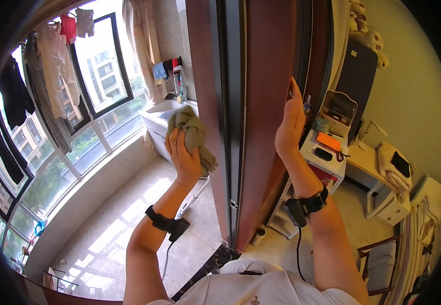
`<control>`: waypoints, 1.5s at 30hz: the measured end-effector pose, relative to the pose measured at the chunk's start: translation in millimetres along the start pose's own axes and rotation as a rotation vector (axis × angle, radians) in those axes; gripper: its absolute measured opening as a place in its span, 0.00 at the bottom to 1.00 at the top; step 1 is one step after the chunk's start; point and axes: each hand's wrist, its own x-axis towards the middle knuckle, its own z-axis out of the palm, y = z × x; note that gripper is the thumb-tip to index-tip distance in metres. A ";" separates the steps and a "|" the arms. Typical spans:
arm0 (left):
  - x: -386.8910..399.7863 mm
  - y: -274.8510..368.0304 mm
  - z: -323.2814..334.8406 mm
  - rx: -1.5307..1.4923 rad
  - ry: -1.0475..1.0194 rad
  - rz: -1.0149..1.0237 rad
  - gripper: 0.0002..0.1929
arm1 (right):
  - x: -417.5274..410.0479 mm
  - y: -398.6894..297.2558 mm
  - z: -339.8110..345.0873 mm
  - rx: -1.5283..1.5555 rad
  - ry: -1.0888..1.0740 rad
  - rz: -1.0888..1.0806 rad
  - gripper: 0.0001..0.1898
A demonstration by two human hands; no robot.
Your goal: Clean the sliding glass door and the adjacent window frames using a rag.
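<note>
A crumpled grey-green cloth (190,127) is in my left hand (183,158), my fingers closed over its near side. Cloth and hand are at the left side of a reddish-brown wooden door frame (268,95); whether the cloth touches the wood I cannot tell. A dark metal track (232,114) runs down the frame, with a small metal catch (233,204) low on it. At the frame's right edge, my right hand (291,127) is stretched out flat with its palm towards the wood, its fingertips partly hidden, and no object shows in it. Both wrists wear black strapped devices with cables.
Left is a balcony with a washbasin (167,108), an open window (102,65) and hanging clothes (58,72). On the right, a white cabinet (329,167) carries an orange pouch (328,141); beyond are a desk (369,167) and a chair (382,263). A dark stone threshold (209,268) lies below.
</note>
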 end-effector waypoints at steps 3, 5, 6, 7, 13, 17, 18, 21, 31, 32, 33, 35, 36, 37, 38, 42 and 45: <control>-16.4 -20.6 28.6 0.095 -0.075 -0.114 0.32 | 2.5 -4.3 0.8 0.000 0.013 -0.003 0.31; -39.9 -28.6 46.9 0.024 -0.453 -0.005 0.32 | 2.8 -2.2 -0.7 -0.019 0.009 -0.004 0.30; -39.7 -30.2 51.4 0.024 -0.444 0.010 0.32 | 4.7 -0.2 0.0 -0.043 0.007 -0.008 0.29; -38.0 -32.6 55.6 0.001 -0.412 0.038 0.33 | 4.9 0.7 1.0 -0.041 0.012 -0.026 0.29; 72.3 -32.0 66.9 -0.111 -0.154 0.229 0.36 | -0.3 -7.9 1.7 -0.045 -0.003 0.011 0.28; 198.0 -1.8 59.2 -0.117 -0.028 0.224 0.37 | -3.2 -4.6 -3.8 -0.061 0.008 -0.003 0.28; 229.5 6.9 60.1 -0.086 -0.016 0.193 0.36 | -4.1 -7.3 -6.8 -0.043 0.009 0.062 0.28; 317.7 12.0 48.0 -0.149 0.045 0.206 0.34 | -6.0 -8.4 -4.0 -0.102 -0.014 0.044 0.28; 492.2 56.5 23.1 -0.902 -0.105 -0.189 0.25 | -0.8 -2.1 -12.2 -0.158 -0.002 0.031 0.29; 499.1 55.8 20.9 -1.128 -0.098 -0.193 0.25 | 0.9 -3.6 -12.9 -0.167 0.004 -0.014 0.28; 507.3 46.8 16.7 -1.337 -0.079 -0.199 0.26 | 1.4 -5.3 -10.0 -0.158 0.002 -0.057 0.28; 534.3 -14.9 -15.3 -1.077 -0.115 0.157 0.28 | -5.3 -21.7 19.4 -0.047 -0.044 -0.058 0.27; 540.1 -38.9 -40.6 -0.848 -0.198 0.498 0.31 | -9.2 -30.0 29.9 -0.009 -0.061 -0.083 0.27; 509.2 4.3 38.8 -0.536 -0.059 0.537 0.31 | 0.2 -7.4 6.0 -0.146 -0.013 -0.073 0.27; 470.0 48.8 71.6 0.001 0.150 0.524 0.31 | 2.6 4.9 -7.8 -0.218 0.027 -0.084 0.27; 359.3 128.7 50.2 0.050 0.192 0.551 0.32 | 0.3 -2.2 -10.2 -0.141 0.036 -0.033 0.27; 280.1 104.9 48.1 0.185 0.125 0.448 0.35 | -1.5 -0.3 -0.7 -0.074 0.013 0.016 0.29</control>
